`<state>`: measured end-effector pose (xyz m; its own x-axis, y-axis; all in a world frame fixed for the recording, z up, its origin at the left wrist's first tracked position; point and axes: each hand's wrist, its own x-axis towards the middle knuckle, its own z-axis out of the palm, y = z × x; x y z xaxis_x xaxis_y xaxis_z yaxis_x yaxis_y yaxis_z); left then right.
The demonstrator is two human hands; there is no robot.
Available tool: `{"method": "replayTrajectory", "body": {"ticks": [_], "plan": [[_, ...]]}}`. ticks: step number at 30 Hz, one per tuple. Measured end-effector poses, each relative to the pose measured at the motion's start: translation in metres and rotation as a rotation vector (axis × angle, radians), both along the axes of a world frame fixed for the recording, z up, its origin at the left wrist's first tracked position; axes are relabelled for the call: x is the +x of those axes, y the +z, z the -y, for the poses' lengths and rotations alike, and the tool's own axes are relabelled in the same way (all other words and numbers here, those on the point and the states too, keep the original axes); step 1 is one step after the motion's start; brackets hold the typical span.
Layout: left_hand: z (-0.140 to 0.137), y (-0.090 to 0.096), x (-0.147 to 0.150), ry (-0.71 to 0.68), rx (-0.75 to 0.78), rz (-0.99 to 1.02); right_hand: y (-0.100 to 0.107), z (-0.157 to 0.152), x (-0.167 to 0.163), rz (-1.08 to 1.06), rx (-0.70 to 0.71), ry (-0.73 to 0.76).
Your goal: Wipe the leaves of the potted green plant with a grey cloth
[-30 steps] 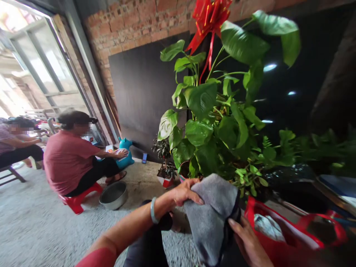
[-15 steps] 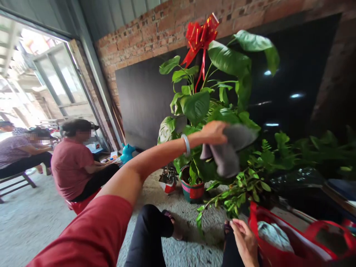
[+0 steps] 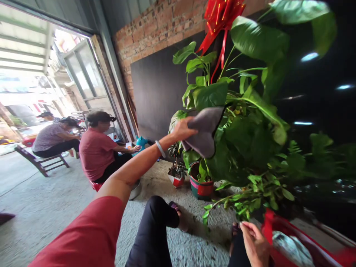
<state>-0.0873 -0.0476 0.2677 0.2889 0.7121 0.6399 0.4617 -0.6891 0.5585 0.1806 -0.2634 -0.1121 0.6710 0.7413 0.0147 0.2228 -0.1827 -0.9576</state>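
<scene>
The left hand [image 3: 182, 128] holds its grip pinched on a soft grey fleecy cloth [image 3: 204, 131], pressed against broad glossy green leaves [image 3: 244, 126] at twelve o'clock. The right hand [image 3: 254, 244], fingers loosely spread and holding nothing, rests at five o'clock beside a red plastic bag [image 3: 280, 231].

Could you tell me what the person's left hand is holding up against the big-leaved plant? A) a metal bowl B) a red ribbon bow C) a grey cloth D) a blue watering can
C: the left hand grips a grey cloth raised among the leaves of the plant, while the right hand is low beside the red bag.
</scene>
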Motion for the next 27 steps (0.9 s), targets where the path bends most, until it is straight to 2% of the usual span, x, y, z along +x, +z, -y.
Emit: {"method": "replayTrajectory", "body": {"ticks": [1, 2, 4, 6, 7, 10, 11, 12, 13, 14, 16, 18, 19, 20, 21, 23, 25, 27], "plan": [[0.002, -0.023, -0.001, 0.012, -0.106, -0.112, -0.001, -0.001, -0.002, -0.017, -0.006, 0.01], [0.008, -0.043, -0.004, -0.036, -0.195, -0.231, -0.002, -0.001, -0.002, -0.024, -0.006, 0.017], [0.027, -0.065, -0.016, -0.277, -0.259, -0.362, -0.004, -0.001, -0.001, -0.028, -0.004, 0.029], [0.042, -0.057, -0.036, -0.376, -0.245, -0.338, -0.005, -0.001, 0.003, -0.029, -0.009, 0.03], [0.045, -0.044, -0.046, -0.334, -0.197, -0.266, -0.005, -0.001, 0.005, -0.032, -0.02, 0.028], [0.026, 0.0, -0.075, -0.032, 0.051, -0.009, -0.001, -0.003, 0.009, -0.059, -0.056, 0.031], [0.013, 0.007, -0.08, 0.057, 0.106, 0.047, 0.001, -0.004, 0.008, -0.069, -0.059, 0.036], [0.0, 0.006, -0.083, 0.129, 0.127, 0.082, 0.003, -0.004, 0.006, -0.075, -0.06, 0.043], [-0.012, -0.003, -0.083, 0.188, 0.112, 0.103, 0.005, -0.005, 0.004, -0.075, -0.06, 0.045], [-0.021, -0.02, -0.081, 0.239, 0.052, 0.106, 0.006, -0.005, 0.002, -0.072, -0.06, 0.04], [-0.026, -0.071, -0.071, 0.3, -0.166, 0.09, 0.008, -0.005, -0.003, -0.071, -0.07, 0.031], [-0.012, -0.127, -0.061, 0.23, -0.385, 0.026, 0.008, -0.005, -0.005, -0.076, -0.077, 0.028], [-0.001, -0.149, -0.058, 0.149, -0.464, -0.004, 0.007, -0.005, -0.005, -0.077, -0.081, 0.028], [0.011, -0.164, -0.056, 0.06, -0.515, -0.043, 0.007, -0.005, -0.005, -0.068, -0.087, 0.023], [0.023, -0.172, -0.056, -0.024, -0.544, -0.079, 0.007, -0.005, -0.004, -0.049, -0.101, 0.009], [0.04, -0.162, -0.06, -0.165, -0.529, -0.157, 0.008, -0.004, -0.001, -0.011, -0.128, -0.021], [0.046, -0.131, -0.063, -0.229, -0.403, -0.196, 0.009, -0.003, 0.0, -0.025, -0.131, -0.028], [0.039, -0.098, -0.06, -0.195, -0.216, -0.162, 0.012, -0.002, 0.0, -0.069, -0.106, -0.024]]}}
